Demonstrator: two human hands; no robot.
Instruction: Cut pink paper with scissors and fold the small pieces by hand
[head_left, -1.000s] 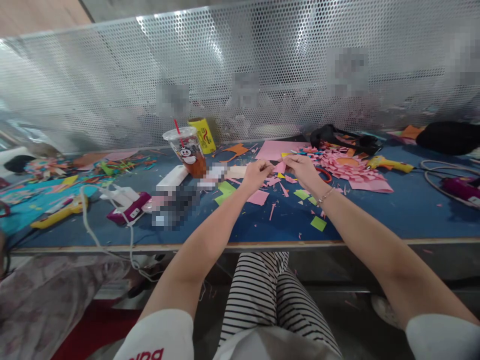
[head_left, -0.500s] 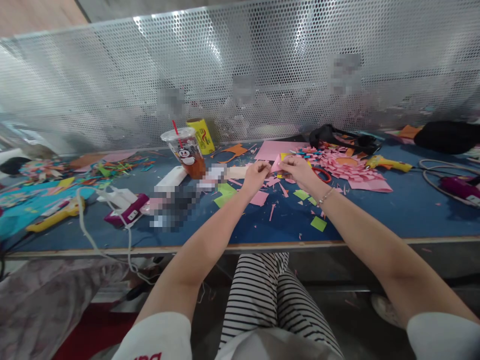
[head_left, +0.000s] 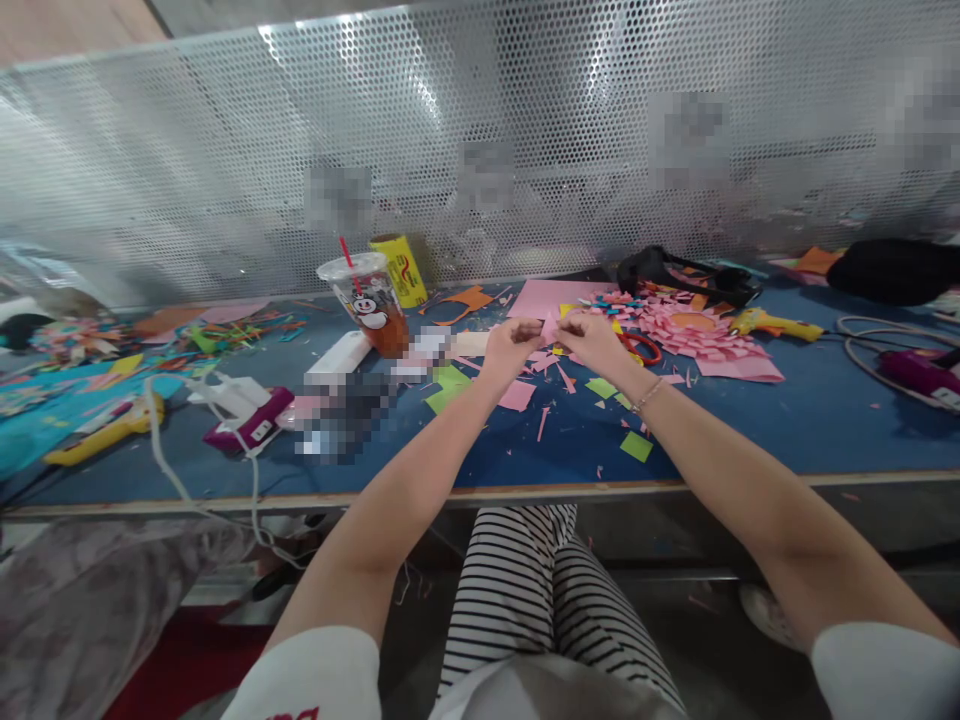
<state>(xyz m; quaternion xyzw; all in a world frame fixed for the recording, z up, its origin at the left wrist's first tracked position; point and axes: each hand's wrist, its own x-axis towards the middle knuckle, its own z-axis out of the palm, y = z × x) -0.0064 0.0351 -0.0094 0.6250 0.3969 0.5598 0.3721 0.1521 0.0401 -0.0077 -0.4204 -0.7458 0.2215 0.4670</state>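
Observation:
A small piece of pink paper is held up over the table between my two hands. My left hand has its fingers closed at the paper's left side. From the other side my right hand, with a bracelet at the wrist, pinches the same piece. Just beyond my right hand lie scissors with red handles, partly hidden. Below the hands are pink scraps and green paper squares. A ruffled pink paper piece lies to the right.
A cup with a red straw and a yellow roll stand at the back left. Yellow glue guns lie at left and right. A purple power strip trails white cords. Perforated metal panel closes the back.
My left hand's fingers have straightened somewhat along the pink paper, and my right hand has shifted slightly left. The paper stays between them. The view has tilted a little.

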